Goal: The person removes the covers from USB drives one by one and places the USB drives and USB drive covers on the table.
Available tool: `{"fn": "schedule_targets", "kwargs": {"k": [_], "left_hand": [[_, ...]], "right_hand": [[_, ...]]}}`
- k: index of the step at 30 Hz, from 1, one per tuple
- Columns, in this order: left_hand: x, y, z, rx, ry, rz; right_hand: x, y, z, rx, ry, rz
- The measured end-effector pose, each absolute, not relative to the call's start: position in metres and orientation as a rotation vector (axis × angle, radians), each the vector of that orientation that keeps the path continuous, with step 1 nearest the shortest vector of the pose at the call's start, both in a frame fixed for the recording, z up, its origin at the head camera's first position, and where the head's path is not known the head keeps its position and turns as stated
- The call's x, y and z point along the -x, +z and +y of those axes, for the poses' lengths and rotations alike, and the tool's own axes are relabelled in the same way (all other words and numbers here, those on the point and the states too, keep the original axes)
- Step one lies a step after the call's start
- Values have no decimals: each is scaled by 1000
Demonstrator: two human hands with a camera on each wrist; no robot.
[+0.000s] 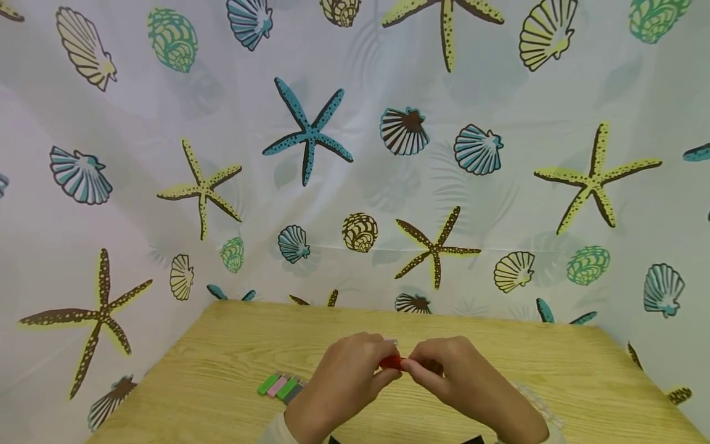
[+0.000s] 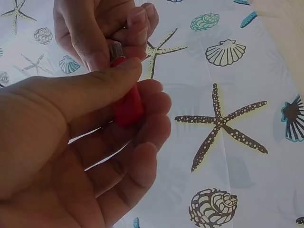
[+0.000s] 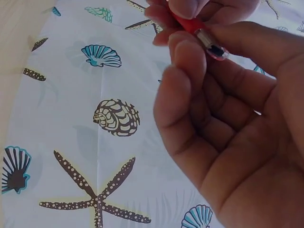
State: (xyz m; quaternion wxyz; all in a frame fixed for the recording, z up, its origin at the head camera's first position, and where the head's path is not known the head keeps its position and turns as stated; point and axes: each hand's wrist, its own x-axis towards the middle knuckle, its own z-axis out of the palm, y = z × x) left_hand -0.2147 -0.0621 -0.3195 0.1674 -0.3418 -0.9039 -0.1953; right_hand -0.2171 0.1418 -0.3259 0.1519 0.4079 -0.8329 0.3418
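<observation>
Both hands meet over the middle of the table around a small red USB stick (image 1: 391, 362). My left hand (image 1: 355, 364) grips its red body between thumb and fingers, as the left wrist view shows, with the red body (image 2: 129, 107) lying against the fingers. From the other side, the thumb and fingertips of my right hand (image 1: 455, 364) pinch near the metal end. In the right wrist view this metal connector (image 3: 205, 38) has a dark opening and a clear tip around it, which looks like a transparent cap; the fingers partly hide it.
Left of the hands, several USB sticks (image 1: 277, 386) in green, pink and grey lie in a row. Several clear pieces (image 1: 538, 404) lie by the right forearm, partly hidden. Another small clear piece (image 1: 393, 341) shows behind the left hand. A shell-patterned curtain (image 1: 355, 185) surrounds the wooden table (image 1: 222, 345).
</observation>
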Motion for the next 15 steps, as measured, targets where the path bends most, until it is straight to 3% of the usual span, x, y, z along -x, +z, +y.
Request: {"fn": "schedule_targets", "kwargs": {"k": [15], "left_hand": [[208,-320,-57,1018,-411,-2438]], "right_hand": [[215,-323,144,-1195,1018,-2484]]}}
